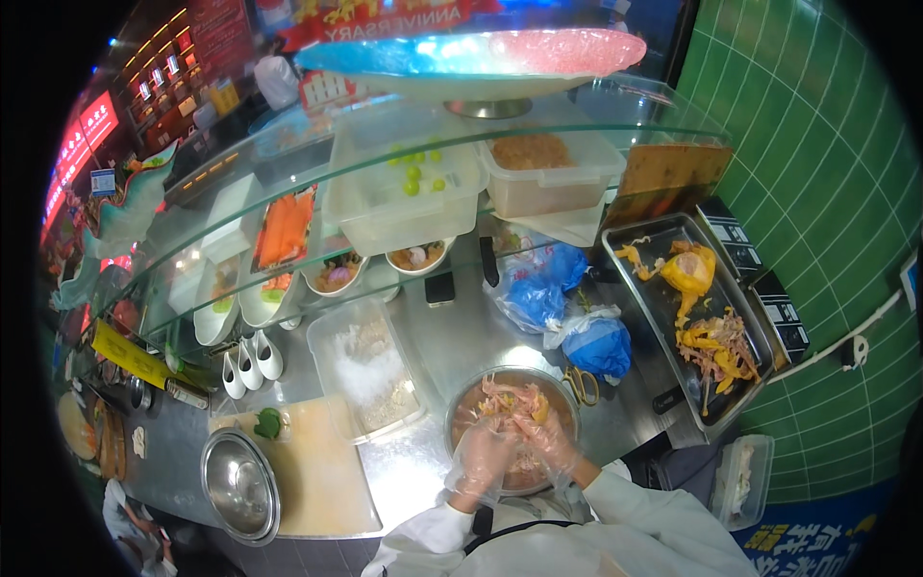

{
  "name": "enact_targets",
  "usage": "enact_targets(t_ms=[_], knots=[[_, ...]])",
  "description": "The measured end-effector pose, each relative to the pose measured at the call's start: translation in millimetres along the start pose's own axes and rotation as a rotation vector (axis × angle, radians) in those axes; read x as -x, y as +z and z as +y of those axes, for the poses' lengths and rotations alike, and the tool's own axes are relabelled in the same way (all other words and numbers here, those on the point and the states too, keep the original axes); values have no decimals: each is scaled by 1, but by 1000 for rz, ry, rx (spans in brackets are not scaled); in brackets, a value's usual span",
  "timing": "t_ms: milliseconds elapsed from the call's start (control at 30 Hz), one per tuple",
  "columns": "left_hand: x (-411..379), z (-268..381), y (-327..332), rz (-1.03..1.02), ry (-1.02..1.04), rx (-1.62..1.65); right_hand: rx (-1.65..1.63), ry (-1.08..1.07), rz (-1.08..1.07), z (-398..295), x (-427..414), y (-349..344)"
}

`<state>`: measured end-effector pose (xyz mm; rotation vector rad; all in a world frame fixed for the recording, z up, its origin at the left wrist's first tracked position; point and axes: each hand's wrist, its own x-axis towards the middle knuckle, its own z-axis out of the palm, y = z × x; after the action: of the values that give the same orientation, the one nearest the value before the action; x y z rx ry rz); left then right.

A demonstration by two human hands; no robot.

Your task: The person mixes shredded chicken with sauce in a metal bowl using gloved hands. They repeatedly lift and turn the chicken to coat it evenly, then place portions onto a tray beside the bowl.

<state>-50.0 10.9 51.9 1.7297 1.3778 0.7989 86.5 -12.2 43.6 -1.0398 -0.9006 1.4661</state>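
Observation:
My left hand [484,451] and my right hand [554,440], both in clear plastic gloves, meet over a round steel bowl [575,415]. Between them they grip a piece of cooked poultry [513,398] with pink meat and some yellow skin. Shredded meat [525,461] lies lower in the bowl, partly hidden by my hands. To the right, a steel tray [652,339] holds a yellow-skinned poultry piece [689,272] and a heap of bones and skin scraps [717,353]. Yellow-handled scissors [581,386] rest beside the bowl's right rim.
Left of the bowl stand a plastic tub with white ice [368,368], a cutting board [324,476] and stacked steel bowls [241,483]. Blue plastic bags [595,346] and a phone [440,289] lie behind. A glass shelf [634,130] overhangs the counter; a green tiled wall [822,216] bounds the right.

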Motion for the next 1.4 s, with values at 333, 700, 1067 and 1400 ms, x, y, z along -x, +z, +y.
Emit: enact_targets(t_ms=[333,700,1067,1400], knots=[[4,-8,-4,-141,-124,291,6,-106,-53,-11,1,2],[0,2,-13,-19,142,18,212,-5,-50,2,-1,-6],[7,-7,6,62,200,84,360,-196,105,26,6,-16],[12,1,1,-78,-44,189,151,-29,80,56,8,-52]])
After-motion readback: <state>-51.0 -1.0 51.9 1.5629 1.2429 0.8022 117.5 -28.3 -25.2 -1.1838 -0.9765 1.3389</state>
